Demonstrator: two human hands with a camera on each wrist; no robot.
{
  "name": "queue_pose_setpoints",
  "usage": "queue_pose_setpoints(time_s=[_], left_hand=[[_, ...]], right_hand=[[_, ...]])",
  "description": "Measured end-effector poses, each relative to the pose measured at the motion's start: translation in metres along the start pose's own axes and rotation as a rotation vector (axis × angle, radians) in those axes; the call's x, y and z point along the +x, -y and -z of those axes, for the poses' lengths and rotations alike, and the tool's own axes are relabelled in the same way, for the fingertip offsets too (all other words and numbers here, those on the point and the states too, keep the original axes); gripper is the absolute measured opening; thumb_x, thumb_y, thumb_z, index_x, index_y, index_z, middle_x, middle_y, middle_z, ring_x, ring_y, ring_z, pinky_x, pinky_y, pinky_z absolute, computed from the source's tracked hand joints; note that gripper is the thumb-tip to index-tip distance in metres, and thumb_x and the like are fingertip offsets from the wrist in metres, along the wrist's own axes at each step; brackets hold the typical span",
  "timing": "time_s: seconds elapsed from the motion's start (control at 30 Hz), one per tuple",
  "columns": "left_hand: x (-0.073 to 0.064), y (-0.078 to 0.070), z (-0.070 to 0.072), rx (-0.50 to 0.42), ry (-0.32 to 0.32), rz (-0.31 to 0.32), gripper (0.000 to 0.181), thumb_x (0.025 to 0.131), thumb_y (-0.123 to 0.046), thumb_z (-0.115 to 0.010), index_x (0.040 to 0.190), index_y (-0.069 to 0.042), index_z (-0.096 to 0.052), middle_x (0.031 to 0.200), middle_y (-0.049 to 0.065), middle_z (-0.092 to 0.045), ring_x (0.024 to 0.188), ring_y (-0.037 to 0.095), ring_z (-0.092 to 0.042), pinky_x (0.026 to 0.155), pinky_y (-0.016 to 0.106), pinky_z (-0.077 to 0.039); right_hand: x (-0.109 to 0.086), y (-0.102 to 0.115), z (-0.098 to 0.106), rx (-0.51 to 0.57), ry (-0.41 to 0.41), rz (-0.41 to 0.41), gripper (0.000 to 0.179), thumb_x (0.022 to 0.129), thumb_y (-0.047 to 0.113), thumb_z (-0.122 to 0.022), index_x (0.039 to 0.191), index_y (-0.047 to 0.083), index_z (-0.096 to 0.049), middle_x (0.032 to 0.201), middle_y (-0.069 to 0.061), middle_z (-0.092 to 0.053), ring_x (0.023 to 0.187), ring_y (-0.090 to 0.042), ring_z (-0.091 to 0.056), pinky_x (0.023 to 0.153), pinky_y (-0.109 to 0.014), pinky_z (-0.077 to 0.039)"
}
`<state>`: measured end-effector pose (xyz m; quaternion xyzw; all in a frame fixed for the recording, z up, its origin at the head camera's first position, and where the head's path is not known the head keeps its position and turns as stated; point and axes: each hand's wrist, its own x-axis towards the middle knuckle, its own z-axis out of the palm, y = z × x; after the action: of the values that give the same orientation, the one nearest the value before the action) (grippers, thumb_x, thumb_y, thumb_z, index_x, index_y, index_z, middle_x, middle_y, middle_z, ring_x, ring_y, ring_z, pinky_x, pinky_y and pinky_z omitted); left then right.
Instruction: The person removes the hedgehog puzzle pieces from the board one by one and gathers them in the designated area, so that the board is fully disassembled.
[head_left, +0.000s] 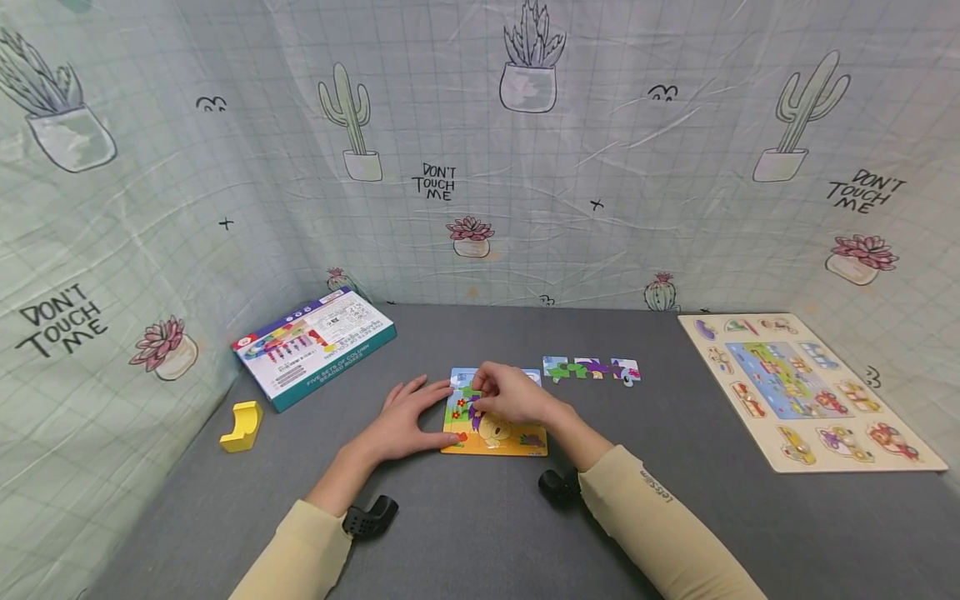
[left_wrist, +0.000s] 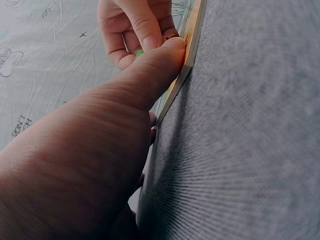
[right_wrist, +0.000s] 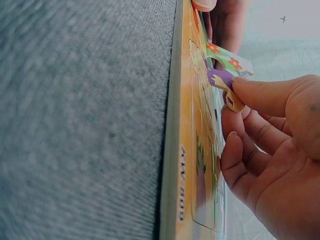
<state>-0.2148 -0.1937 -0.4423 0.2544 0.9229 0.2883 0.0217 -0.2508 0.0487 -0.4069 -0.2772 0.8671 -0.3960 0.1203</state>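
A jigsaw board (head_left: 510, 448) with an orange lower border lies on the grey table. My right hand (head_left: 513, 393) is over it, pinching a puzzle piece (right_wrist: 227, 67) printed with red flowers, green and purple between thumb and fingers. In the right wrist view that piece stands tilted up from the board surface. My left hand (head_left: 405, 421) lies along the board's left side, fingers extended and the thumb (left_wrist: 167, 55) on the lower left corner. Loose jigsaw pieces (head_left: 591, 368) in green, purple and blue lie in a row right of the board's upper corner.
A teal and white box (head_left: 322, 350) lies at the back left, with a yellow curved block (head_left: 242, 427) in front of it. On the right is a large wooden picture board (head_left: 750, 433). Printed cloth (head_left: 480, 150) hangs around the table's back and sides.
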Motion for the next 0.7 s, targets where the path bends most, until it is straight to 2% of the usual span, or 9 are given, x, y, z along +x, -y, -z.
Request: queue_pose_setpoints(time_s=[0.4, 0.7], left_hand=[[0.0016, 0.0008, -0.0008, 0.016, 0.01, 0.008, 0.08, 0.086, -0.054, -0.076, 0.15, -0.014, -0.051, 0.156, 0.002, -0.044, 0.15, 0.037, -0.019, 0.116, 0.063, -0.005], [0.0008, -0.0016, 0.0007, 0.007, -0.002, -0.005, 0.079, 0.086, -0.053, -0.076, 0.148, -0.011, -0.053, 0.154, 0.006, -0.046, 0.148, 0.04, -0.022, 0.115, 0.065, -0.007]], right_hand=[[0.0015, -0.002, 0.0008, 0.028, -0.007, -0.007, 0.015, 0.095, 0.008, -0.072, 0.103, 0.006, -0.06, 0.089, -0.002, -0.059, 0.08, -0.016, -0.054, 0.071, -0.027, -0.046], [0.0007, -0.0024, 0.0059, 0.082, -0.003, -0.003, 0.014, 0.097, 0.008, -0.069, 0.107, 0.005, -0.06, 0.091, -0.003, -0.061, 0.081, -0.017, -0.057, 0.073, -0.03, -0.048]])
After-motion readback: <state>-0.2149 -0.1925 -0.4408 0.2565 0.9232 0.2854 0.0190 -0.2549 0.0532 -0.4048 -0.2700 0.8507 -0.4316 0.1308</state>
